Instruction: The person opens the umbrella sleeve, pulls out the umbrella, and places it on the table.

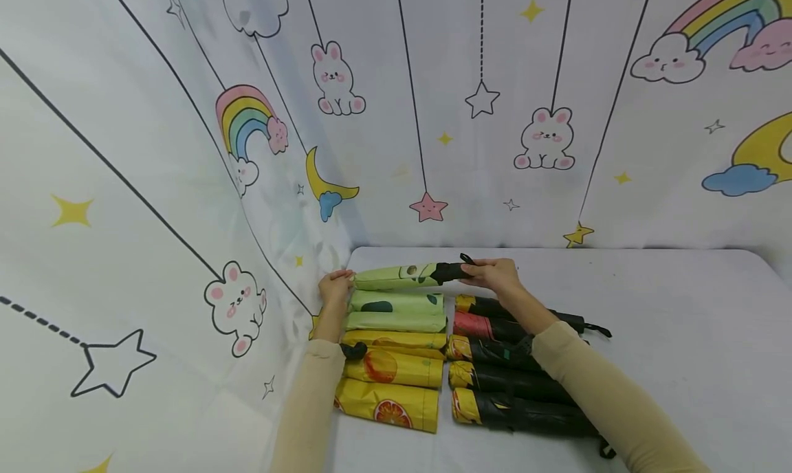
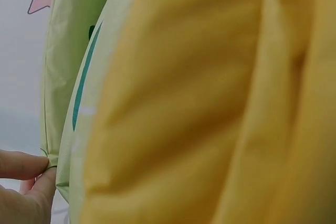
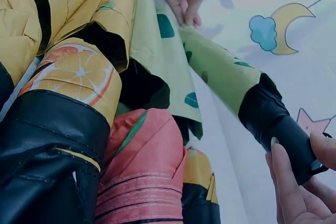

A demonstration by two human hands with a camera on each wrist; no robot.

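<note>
At the far end of the row, a folded umbrella (image 1: pixel 450 273) with a black handle sits partly inside a light green avocado-print sleeve (image 1: pixel 386 278). My left hand (image 1: pixel 335 289) pinches the sleeve's left end; the left wrist view shows the thumb and a finger (image 2: pixel 23 165) on its corner. With my right hand (image 1: pixel 497 276) I grip the black handle (image 3: pixel 291 148), a small loop (image 1: pixel 467 258) sticking up beside it. The sleeved umbrella lies roughly level between both hands. How far it reaches inside the sleeve is hidden.
Nearer me lie green sleeves (image 1: pixel 396 302) and yellow fruit-print sleeves (image 1: pixel 396 367) in a column. To their right, several folded black umbrellas (image 1: pixel 526 383) with yellow or red (image 1: pixel 472 325) ends lie side by side, under my right forearm. A patterned white curtain (image 1: pixel 383 136) borders the white table (image 1: pixel 674 308).
</note>
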